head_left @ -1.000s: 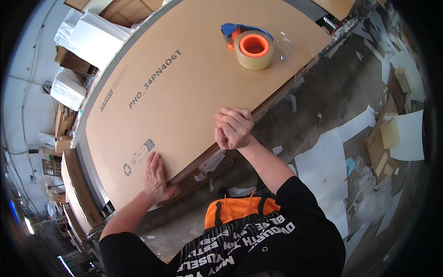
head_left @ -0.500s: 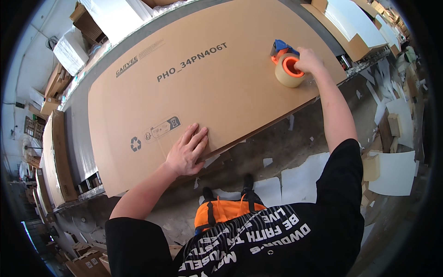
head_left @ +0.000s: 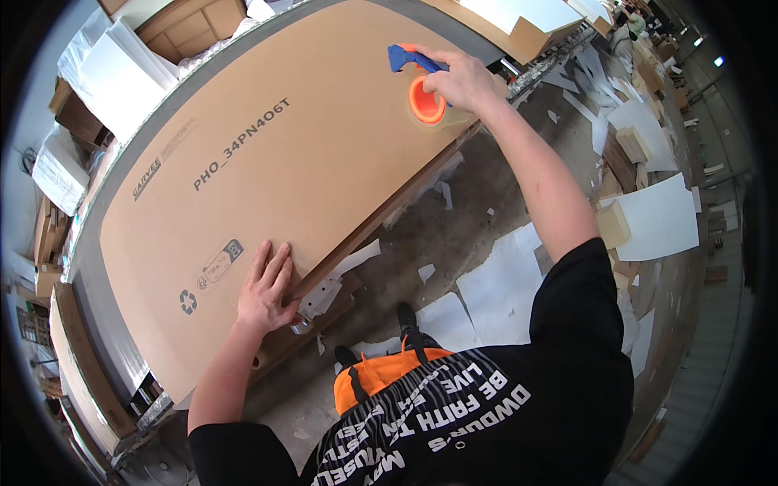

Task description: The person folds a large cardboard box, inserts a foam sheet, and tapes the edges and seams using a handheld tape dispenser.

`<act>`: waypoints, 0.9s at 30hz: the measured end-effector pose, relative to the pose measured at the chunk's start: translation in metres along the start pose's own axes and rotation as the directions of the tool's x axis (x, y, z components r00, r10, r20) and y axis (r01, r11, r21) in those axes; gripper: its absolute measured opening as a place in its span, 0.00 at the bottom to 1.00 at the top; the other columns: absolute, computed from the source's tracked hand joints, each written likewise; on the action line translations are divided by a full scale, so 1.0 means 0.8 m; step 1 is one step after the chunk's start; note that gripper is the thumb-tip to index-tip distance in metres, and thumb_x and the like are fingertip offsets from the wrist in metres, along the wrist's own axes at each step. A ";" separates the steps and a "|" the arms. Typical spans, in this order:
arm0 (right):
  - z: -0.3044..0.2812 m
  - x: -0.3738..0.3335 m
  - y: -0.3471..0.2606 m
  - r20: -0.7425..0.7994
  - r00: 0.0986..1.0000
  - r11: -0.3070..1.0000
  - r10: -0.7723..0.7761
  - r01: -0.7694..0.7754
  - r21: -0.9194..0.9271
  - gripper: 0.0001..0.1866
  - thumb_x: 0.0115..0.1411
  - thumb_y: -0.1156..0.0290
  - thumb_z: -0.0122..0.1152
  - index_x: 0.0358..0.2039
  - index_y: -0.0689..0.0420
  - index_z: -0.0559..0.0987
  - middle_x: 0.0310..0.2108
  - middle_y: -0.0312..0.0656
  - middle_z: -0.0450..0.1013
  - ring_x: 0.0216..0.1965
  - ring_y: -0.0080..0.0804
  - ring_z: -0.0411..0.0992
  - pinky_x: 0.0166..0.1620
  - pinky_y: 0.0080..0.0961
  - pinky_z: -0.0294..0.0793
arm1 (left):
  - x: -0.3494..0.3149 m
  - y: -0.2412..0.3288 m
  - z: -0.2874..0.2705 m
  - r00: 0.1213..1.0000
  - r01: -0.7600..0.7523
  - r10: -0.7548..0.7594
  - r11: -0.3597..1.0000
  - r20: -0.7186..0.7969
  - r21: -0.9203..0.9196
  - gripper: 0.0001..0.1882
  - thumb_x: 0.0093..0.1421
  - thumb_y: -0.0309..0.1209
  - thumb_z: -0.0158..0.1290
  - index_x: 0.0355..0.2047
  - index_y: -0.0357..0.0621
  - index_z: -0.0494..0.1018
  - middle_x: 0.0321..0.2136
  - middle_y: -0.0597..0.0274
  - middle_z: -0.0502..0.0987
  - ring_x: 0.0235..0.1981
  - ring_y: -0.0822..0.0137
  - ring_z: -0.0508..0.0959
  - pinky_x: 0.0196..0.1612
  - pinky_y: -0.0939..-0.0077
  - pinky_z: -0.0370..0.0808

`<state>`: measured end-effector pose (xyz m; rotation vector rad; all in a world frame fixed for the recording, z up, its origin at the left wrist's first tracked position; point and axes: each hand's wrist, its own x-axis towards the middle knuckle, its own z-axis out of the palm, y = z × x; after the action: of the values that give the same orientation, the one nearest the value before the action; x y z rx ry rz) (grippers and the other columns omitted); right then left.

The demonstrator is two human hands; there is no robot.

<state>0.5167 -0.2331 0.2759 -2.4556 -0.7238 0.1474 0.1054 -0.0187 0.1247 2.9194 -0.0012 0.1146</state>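
Note:
A large flat brown cardboard box (head_left: 267, 178) with dark printing lies in front of me. My left hand (head_left: 266, 293) rests on its top beside the near long edge, fingers stretched out and thumb at the edge. Over the right end of the box, my right hand (head_left: 470, 83) is closed round the handle of a tape dispenser (head_left: 417, 61) with blue and orange parts. The roll's orange hub (head_left: 427, 100) faces up toward me, with clear tape around it. Whether the tape touches the cardboard, I cannot tell.
The box lies on a grey conveyor (head_left: 130, 267). White sheets (head_left: 652, 215) and scraps litter the floor at right. Another carton (head_left: 85, 356) stands at the left, and an open carton with white panels (head_left: 535, 32) at the far right. Wrapped white blocks (head_left: 130, 69) are at the far left.
The view has turned right, so the box appears farther left. My right hand has tilted the dispenser, bringing its hub more into view. My left hand still lies by the near edge.

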 end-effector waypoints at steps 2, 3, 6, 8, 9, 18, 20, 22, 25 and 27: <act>-0.013 0.013 0.024 -0.009 1.000 0.985 -0.005 0.003 -0.174 0.32 0.46 0.60 0.57 0.57 0.34 0.80 0.50 0.46 0.79 0.52 0.46 0.76 0.57 0.39 0.73 | 0.001 0.001 0.001 1.000 0.000 0.000 1.000 0.002 0.009 0.42 0.39 0.38 0.67 0.58 0.37 0.70 0.68 0.55 0.62 0.71 0.41 0.55 0.72 0.49 0.58; -0.020 0.020 0.035 0.012 1.000 0.971 -0.004 0.006 -0.241 0.32 0.47 0.60 0.56 0.56 0.33 0.80 0.50 0.46 0.79 0.52 0.46 0.76 0.57 0.40 0.73 | 0.000 0.001 0.001 1.000 -0.001 0.001 1.000 -0.006 0.008 0.42 0.39 0.38 0.67 0.57 0.37 0.70 0.68 0.54 0.62 0.71 0.41 0.55 0.71 0.48 0.59; -0.029 0.039 0.060 0.001 0.997 0.928 -0.081 0.076 -0.366 0.33 0.42 0.66 0.61 0.55 0.36 0.81 0.37 0.50 0.80 0.43 0.48 0.77 0.47 0.39 0.76 | 0.001 0.000 0.001 1.000 -0.011 0.012 1.000 -0.026 0.011 0.42 0.40 0.39 0.66 0.57 0.36 0.70 0.66 0.52 0.64 0.69 0.38 0.57 0.70 0.46 0.61; -0.033 0.047 0.066 0.054 0.997 0.939 -0.059 0.074 -0.335 0.34 0.42 0.65 0.61 0.55 0.35 0.81 0.37 0.49 0.80 0.43 0.48 0.77 0.47 0.39 0.76 | -0.002 -0.001 0.003 1.000 -0.003 0.003 1.000 -0.031 0.010 0.42 0.39 0.38 0.66 0.57 0.35 0.70 0.66 0.51 0.65 0.69 0.37 0.58 0.69 0.46 0.62; -0.036 0.047 0.065 0.077 0.996 0.946 -0.044 0.067 -0.317 0.34 0.42 0.65 0.61 0.55 0.35 0.80 0.37 0.49 0.80 0.43 0.49 0.77 0.48 0.39 0.76 | -0.002 0.000 0.003 0.999 -0.004 0.004 1.000 -0.032 0.012 0.42 0.39 0.38 0.66 0.57 0.35 0.70 0.65 0.50 0.65 0.69 0.36 0.59 0.69 0.45 0.62; 0.127 0.084 0.062 0.162 0.987 0.994 -0.002 -0.016 0.110 0.24 0.47 0.52 0.67 0.37 0.58 0.86 0.37 0.56 0.81 0.44 0.46 0.80 0.55 0.34 0.73 | 0.010 0.004 0.003 0.999 -0.042 0.043 0.998 -0.030 0.036 0.43 0.38 0.36 0.66 0.57 0.32 0.68 0.64 0.44 0.66 0.67 0.32 0.60 0.66 0.41 0.63; 0.156 0.037 0.090 -0.392 0.905 0.958 -0.164 0.241 0.158 0.27 0.50 0.48 0.68 0.41 0.59 0.83 0.46 0.55 0.78 0.56 0.49 0.70 0.64 0.41 0.58 | 0.006 0.004 0.006 0.999 -0.029 0.031 0.999 -0.043 0.038 0.43 0.38 0.36 0.66 0.57 0.32 0.67 0.64 0.44 0.65 0.67 0.31 0.60 0.66 0.41 0.64; 0.135 0.005 0.160 -0.575 0.816 0.905 0.065 0.194 0.378 0.34 0.49 0.50 0.76 0.48 0.62 0.77 0.58 0.55 0.68 0.58 0.50 0.66 0.62 0.42 0.66 | 0.004 0.007 0.005 0.999 -0.029 0.031 0.999 -0.039 0.041 0.44 0.39 0.35 0.66 0.58 0.32 0.66 0.65 0.43 0.65 0.66 0.30 0.60 0.65 0.40 0.64; 0.152 -0.025 0.301 -0.272 0.578 0.433 0.769 -0.158 0.888 0.47 0.49 0.48 0.79 0.61 0.61 0.67 0.58 0.47 0.63 0.56 0.42 0.65 0.60 0.42 0.69 | 0.016 0.008 0.005 0.995 -0.083 0.085 0.996 -0.054 0.034 0.43 0.40 0.35 0.66 0.58 0.34 0.65 0.65 0.43 0.64 0.66 0.29 0.60 0.65 0.39 0.64; 0.128 -0.042 0.270 0.289 0.842 -0.104 0.456 -0.272 0.957 0.42 0.51 0.47 0.77 0.57 0.60 0.70 0.52 0.42 0.66 0.51 0.37 0.67 0.57 0.44 0.71 | 0.001 0.001 0.006 0.998 -0.054 0.055 0.998 -0.018 0.044 0.44 0.43 0.37 0.65 0.61 0.36 0.63 0.65 0.41 0.63 0.66 0.28 0.59 0.65 0.38 0.62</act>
<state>0.5631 -0.3498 0.0693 -1.0453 0.2707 0.5104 0.1063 -0.0205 0.1204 2.9627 -0.0757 0.1532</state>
